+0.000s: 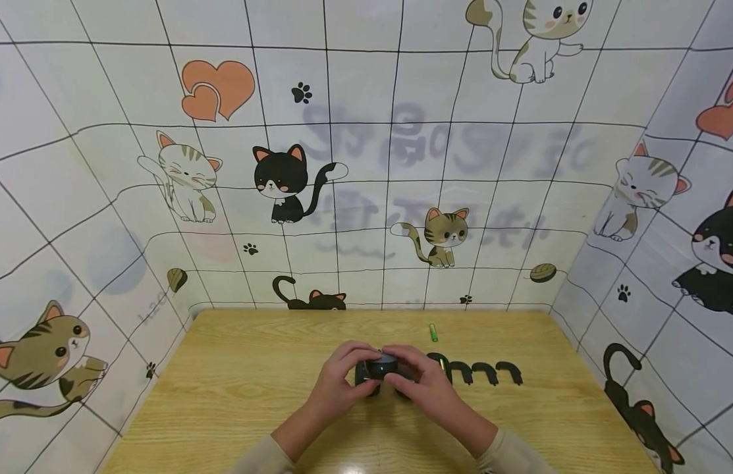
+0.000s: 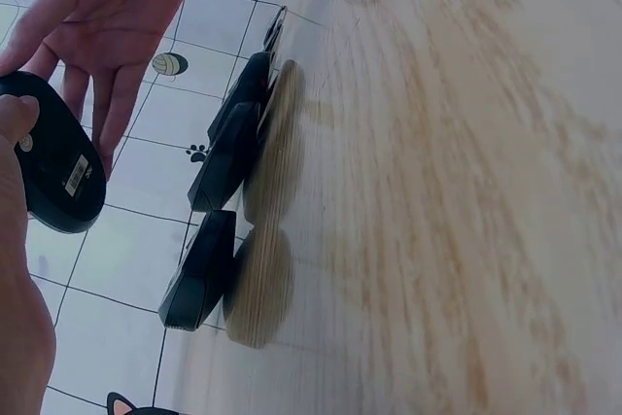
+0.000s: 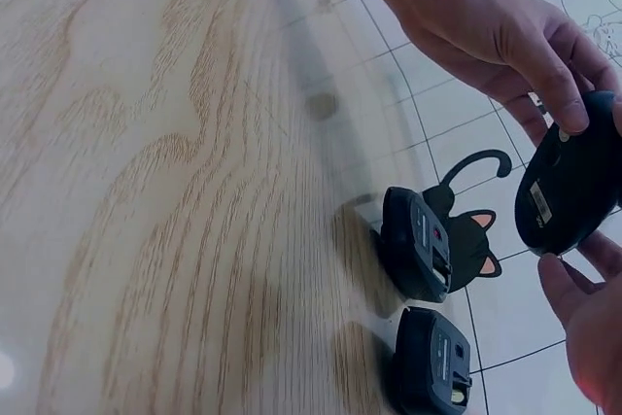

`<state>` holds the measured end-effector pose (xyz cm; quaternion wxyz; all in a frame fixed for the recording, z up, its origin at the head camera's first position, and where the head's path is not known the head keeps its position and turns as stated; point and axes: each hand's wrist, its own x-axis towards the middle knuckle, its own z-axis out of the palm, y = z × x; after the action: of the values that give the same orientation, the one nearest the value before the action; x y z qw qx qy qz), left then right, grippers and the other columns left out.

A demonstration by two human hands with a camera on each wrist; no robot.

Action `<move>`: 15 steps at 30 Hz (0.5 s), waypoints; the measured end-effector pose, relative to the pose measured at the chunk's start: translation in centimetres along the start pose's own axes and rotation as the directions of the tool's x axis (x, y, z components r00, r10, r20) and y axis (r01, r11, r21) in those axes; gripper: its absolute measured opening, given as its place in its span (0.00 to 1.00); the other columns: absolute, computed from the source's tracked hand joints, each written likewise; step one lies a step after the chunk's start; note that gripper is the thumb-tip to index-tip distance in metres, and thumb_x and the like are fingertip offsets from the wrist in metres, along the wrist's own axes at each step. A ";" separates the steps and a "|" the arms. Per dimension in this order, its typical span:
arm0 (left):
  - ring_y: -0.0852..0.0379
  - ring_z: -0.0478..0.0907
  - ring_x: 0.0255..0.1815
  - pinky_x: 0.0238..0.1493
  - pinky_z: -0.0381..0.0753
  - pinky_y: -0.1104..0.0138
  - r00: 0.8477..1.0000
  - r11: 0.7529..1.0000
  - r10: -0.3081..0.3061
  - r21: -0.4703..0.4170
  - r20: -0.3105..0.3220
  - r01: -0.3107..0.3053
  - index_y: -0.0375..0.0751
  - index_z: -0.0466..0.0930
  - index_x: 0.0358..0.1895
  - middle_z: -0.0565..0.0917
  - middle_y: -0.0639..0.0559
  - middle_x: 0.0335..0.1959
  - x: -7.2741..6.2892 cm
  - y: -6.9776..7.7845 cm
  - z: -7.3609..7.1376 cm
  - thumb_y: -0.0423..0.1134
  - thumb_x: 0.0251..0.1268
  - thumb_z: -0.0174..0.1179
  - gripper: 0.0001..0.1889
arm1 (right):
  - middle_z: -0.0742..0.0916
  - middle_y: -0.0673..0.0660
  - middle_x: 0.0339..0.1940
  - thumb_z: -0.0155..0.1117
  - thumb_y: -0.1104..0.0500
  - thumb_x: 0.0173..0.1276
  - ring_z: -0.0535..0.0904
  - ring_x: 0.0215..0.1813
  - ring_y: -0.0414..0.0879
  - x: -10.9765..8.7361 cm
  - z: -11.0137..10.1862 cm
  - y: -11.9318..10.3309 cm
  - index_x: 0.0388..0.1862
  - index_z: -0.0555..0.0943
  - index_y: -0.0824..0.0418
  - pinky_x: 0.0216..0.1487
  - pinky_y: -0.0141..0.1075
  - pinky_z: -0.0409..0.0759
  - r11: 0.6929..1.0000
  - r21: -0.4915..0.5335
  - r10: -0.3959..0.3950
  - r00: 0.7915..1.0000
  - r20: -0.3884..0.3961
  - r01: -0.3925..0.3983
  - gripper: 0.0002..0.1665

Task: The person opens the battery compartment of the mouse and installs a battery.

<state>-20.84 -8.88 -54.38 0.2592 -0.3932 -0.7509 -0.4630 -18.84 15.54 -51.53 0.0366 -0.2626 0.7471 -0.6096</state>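
Observation:
A black computer mouse (image 1: 382,364) is held up between both hands above the table. My left hand (image 1: 336,382) grips its left side, thumb at the near edge and fingers over the far side. From the right, my right hand (image 1: 428,382) pinches it between thumb and fingers. The right wrist view shows the mouse's underside (image 3: 569,177) with a small pale label. Two more mice, a nearer one (image 3: 432,362) and a farther one (image 3: 416,243), lie underside up below the hands, each with an uncovered slot showing a battery. The hands partly hide them in the head view.
Curved black pieces (image 1: 487,372) lie in a row right of the hands. A green battery (image 1: 433,332) lies farther back on the wooden table (image 1: 242,368). Cat-patterned white sheeting (image 1: 366,158) closes off the back and both sides.

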 end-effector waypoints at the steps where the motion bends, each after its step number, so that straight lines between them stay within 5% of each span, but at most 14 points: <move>1: 0.52 0.83 0.61 0.63 0.87 0.62 1.000 1.000 -0.004 -0.003 -0.002 0.004 0.49 0.86 0.63 0.84 0.53 0.60 0.0 0.0 0.0 0.27 0.61 0.82 0.28 | 0.80 0.61 0.75 0.70 0.58 0.83 0.79 0.76 0.62 0.0 0.0 0.0 0.79 0.77 0.60 0.71 0.43 0.83 1.000 -0.010 -0.001 1.000 -0.005 0.001 0.30; 9: 0.53 0.84 0.60 0.62 0.88 0.61 0.999 0.998 -0.050 -0.049 -0.001 0.050 0.49 0.86 0.63 0.84 0.54 0.60 -0.1 0.1 0.0 0.28 0.64 0.81 0.26 | 0.86 0.53 0.67 0.71 0.55 0.82 0.87 0.65 0.57 0.1 0.2 0.0 0.75 0.82 0.59 0.68 0.50 0.85 0.991 -0.134 -0.034 0.998 -0.051 0.027 0.26; 15: 0.53 0.85 0.58 0.59 0.89 0.58 0.995 0.990 -0.097 -0.099 0.004 0.097 0.49 0.86 0.62 0.85 0.54 0.58 0.1 0.4 0.0 0.31 0.68 0.79 0.22 | 0.88 0.49 0.64 0.73 0.55 0.81 0.85 0.60 0.48 0.2 0.3 0.0 0.72 0.85 0.49 0.64 0.50 0.86 0.972 -0.213 -0.115 0.990 -0.080 0.096 0.23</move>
<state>-20.57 -8.75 -54.12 0.2168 -0.3684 -0.7451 -0.5119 -18.89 15.18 -51.59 -0.0580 -0.2762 0.7926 -0.5405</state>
